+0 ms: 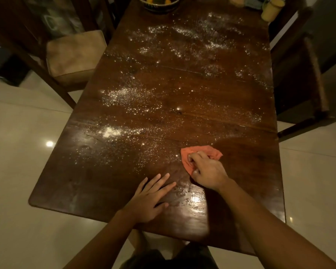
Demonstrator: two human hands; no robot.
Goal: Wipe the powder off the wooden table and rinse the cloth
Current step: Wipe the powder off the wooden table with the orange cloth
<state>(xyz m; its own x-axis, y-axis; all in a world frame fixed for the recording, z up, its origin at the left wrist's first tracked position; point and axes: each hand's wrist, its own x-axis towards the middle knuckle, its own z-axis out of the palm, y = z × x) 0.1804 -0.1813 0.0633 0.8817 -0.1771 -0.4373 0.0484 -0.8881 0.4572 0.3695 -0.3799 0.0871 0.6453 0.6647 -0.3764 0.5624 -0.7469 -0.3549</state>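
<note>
The right hand (206,169) bears down on an orange cloth (200,153), fingers curled and bunching the fabric against the wooden table (241,171), right of centre near the person's end. The left hand (150,199) lies flat on the tabletop just beside it, fingers straight and slightly spread, holding nothing. White powder (111,132) is scattered across most of the surface beyond and to the left of the cloth, thickest in a patch towards the left edge, with further streaks at the far end (density there uneven). The wood near the person's edge shows a glossy reflection. At the far end stand a fruit bowl (159,4) and a yellowish jar (272,8). A cushioned chair (74,55) stands at the left side, a dark wooden chair (306,74) at the right.
</note>
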